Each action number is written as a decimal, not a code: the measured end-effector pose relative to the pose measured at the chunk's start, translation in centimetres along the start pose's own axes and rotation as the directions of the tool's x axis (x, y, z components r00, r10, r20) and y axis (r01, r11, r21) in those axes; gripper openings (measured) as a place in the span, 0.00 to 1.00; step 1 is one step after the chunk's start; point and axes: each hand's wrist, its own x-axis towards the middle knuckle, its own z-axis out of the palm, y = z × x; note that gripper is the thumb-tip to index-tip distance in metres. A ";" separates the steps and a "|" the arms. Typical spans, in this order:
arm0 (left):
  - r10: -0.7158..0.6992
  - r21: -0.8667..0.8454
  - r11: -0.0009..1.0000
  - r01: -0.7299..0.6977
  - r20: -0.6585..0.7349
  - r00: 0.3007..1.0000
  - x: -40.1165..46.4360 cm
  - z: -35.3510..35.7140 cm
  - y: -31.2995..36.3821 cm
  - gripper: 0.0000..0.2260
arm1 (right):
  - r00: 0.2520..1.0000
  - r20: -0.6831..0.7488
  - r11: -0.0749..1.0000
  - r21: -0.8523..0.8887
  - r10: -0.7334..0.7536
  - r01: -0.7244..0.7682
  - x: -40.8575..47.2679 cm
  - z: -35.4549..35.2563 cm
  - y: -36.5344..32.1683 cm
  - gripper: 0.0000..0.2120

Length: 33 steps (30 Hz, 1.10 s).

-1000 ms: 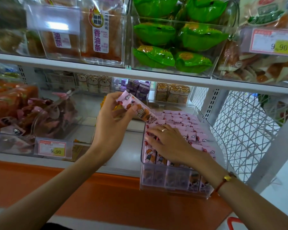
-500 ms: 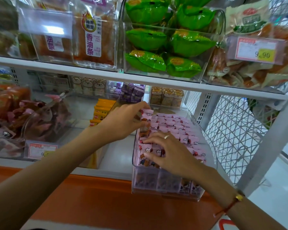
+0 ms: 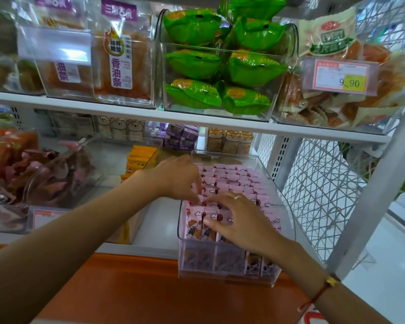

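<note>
A clear plastic bin (image 3: pixel 197 260) stands on the lower shelf, packed with rows of upright pink snack packets (image 3: pixel 232 178) printed with cartoon figures. My left hand (image 3: pixel 175 178) reaches over the bin's left side, fingers curled down, and pinches the top of a pink packet in the front rows; the thumb is hidden. My right hand (image 3: pixel 243 220), with a ring, rests on the front packets with fingers spread, touching their tops.
The upper shelf edge (image 3: pixel 197 118) hangs just above the hands, carrying a bin of green packets (image 3: pixel 222 66) and a 9.90 price tag (image 3: pixel 344 77). Yellow packets (image 3: pixel 138 160) lie left of the bin. A white wire mesh panel (image 3: pixel 318 195) closes the right side.
My left hand carried a pink packet from above the shelf down into the bin's front rows. My right hand slid slightly forward over the packets. The camera moved closer.
</note>
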 end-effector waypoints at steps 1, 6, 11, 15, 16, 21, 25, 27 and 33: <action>0.003 0.023 1.000 -0.003 0.021 1.000 0.3 0.0 0.2 0.14 | 1.000 0.015 1.000 -0.016 0.000 0.001 0.0 0.0 0.0 0.24; -0.029 0.016 0.999 0.030 -0.059 0.998 0.4 0.0 0.4 0.10 | 0.999 0.044 0.999 -0.048 0.005 -0.002 0.1 -0.2 -0.1 0.25; -0.294 -0.361 0.923 0.130 -0.450 0.843 -2.3 -0.4 0.9 0.07 | 0.998 0.068 0.998 -0.066 0.010 -0.006 0.1 -0.2 -0.1 0.26; -0.530 -0.708 0.701 -0.089 -0.600 0.599 -5.3 -0.8 2.5 0.02 | 1.000 -0.015 0.999 0.039 0.022 -0.022 0.3 -1.0 -0.9 0.24; -0.556 -0.741 0.646 -0.184 -0.622 0.552 -5.9 -0.9 3.0 0.03 | 0.996 -0.080 0.991 0.130 0.041 -0.030 0.4 -1.3 -1.4 0.23; -0.582 -0.711 0.560 -0.426 -0.703 0.408 -7.6 -1.6 4.5 0.07 | 0.965 -0.196 0.842 0.538 0.176 -0.045 0.5 -2.6 -3.8 0.44; -0.579 -0.722 0.517 -0.459 -0.691 0.434 -8.1 -1.1 4.6 0.08 | 0.958 -0.286 0.850 0.505 0.002 0.149 0.6 -2.8 -4.8 0.37; -0.570 -0.752 0.465 -0.467 -0.658 0.492 -8.1 -0.7 4.4 0.07 | 0.959 -0.274 0.821 0.531 -0.069 0.211 0.6 -2.6 -5.2 0.27; -0.574 -0.873 0.377 -0.308 -0.481 0.662 -7.8 1.1 3.8 0.12 | 0.963 -0.070 0.397 0.917 0.259 -0.041 1.1 -2.9 -4.9 0.17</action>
